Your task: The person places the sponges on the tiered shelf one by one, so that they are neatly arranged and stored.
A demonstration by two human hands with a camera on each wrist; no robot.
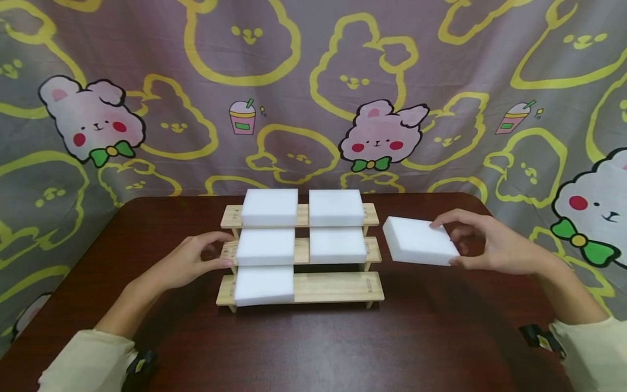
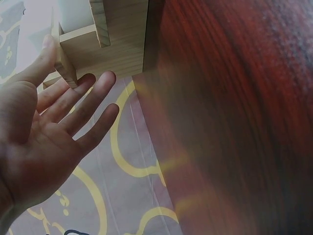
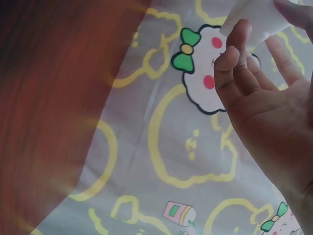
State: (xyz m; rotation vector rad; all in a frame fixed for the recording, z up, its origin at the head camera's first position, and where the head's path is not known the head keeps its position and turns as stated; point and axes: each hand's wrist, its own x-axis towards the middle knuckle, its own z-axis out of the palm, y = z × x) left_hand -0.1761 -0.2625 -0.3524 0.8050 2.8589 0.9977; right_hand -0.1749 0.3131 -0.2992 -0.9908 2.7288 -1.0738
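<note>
A three-tier wooden stand bears several white foam blocks. Two blocks sit on the top tier, two on the middle tier, and one foam block lies at the left of the bottom tier, beside bare wood. My left hand grips the left end of the middle tier; in the left wrist view its thumb lies over the board's end and fingers reach beneath. To the stand's right, my right hand pinches another foam block by its right side, apart from the stand. In the right wrist view only part of that block shows.
The stand is on a dark reddish-brown table. Behind it hangs a grey curtain with yellow outlines and cartoon rabbits. Dark straps show near both cream sleeves.
</note>
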